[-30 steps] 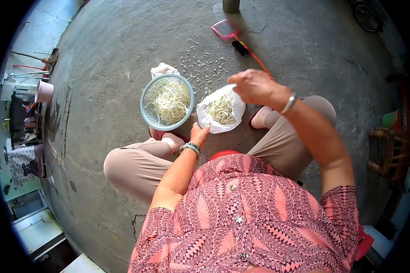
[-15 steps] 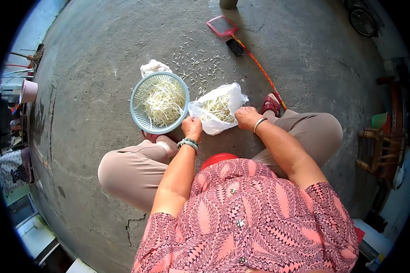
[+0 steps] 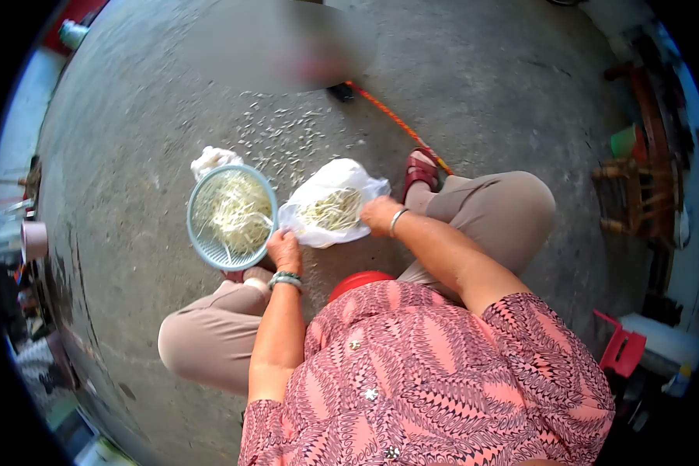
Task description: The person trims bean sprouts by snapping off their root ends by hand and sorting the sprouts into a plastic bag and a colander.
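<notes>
A white plastic bag [image 3: 338, 172] lies on the floor between my feet, its mouth open around a pile of bean sprouts [image 3: 332, 210]. My left hand [image 3: 285, 250] is closed at the bag's near left edge, with bracelets on its wrist. On the opposite side, my right hand [image 3: 380, 215] grips the right edge of the bag, partly hiding it. Just left of the bag stands a light blue plastic basket [image 3: 195, 237] holding paler bean sprouts [image 3: 241, 217]; my left hand is close to its rim.
Small scraps [image 3: 283, 132] are scattered on the concrete beyond the bag. A crumpled white bag [image 3: 213, 161] sits behind the basket. An orange-red stick [image 3: 396, 118] reaches my right sandal [image 3: 420, 172]. A wooden chair [image 3: 625, 194] stands far right. A blurred patch covers the top.
The view has tilted and shifted, so the basket, bag and hands appear further left and lower. The bag's mouth looks wider and flatter. Both hands stay on its edges.
</notes>
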{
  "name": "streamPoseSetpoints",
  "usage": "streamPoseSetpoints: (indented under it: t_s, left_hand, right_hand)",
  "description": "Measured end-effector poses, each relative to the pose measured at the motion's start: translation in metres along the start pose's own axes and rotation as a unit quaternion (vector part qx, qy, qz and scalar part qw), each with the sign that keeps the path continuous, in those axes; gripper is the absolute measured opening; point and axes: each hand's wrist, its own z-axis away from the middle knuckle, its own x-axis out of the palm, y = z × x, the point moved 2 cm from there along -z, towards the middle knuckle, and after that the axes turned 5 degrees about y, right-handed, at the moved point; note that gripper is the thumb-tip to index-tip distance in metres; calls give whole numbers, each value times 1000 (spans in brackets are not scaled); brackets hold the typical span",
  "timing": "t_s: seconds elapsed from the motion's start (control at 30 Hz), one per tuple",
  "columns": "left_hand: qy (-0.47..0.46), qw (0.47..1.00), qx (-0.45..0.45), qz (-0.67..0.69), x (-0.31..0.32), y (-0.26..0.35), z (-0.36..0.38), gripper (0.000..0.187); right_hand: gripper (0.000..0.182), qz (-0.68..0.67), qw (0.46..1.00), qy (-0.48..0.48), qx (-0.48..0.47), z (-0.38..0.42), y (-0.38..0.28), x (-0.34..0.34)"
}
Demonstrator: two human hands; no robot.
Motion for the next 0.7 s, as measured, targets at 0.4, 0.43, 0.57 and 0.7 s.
streamPoseSetpoints:
  t_s: [0.4, 0.43, 0.57, 0.7]
  left_hand:
    - [-33, 902, 380, -200, 24, 110, 63, 53]
    - [-107, 902, 377, -181, 29, 109, 68, 50]
    - [-313, 860, 350, -197, 54, 66, 84, 42]
    - [-499, 787, 203, -301, 49, 51, 82, 39]
  right_hand:
    - [19, -104, 990, 92, 24, 7, -18, 19]
    - [17, -105, 986, 117, 46, 7, -16, 11]
    - [34, -122, 960, 202, 153, -11, 19, 27]
    - [29, -135, 960, 157, 189, -3, 35, -1]
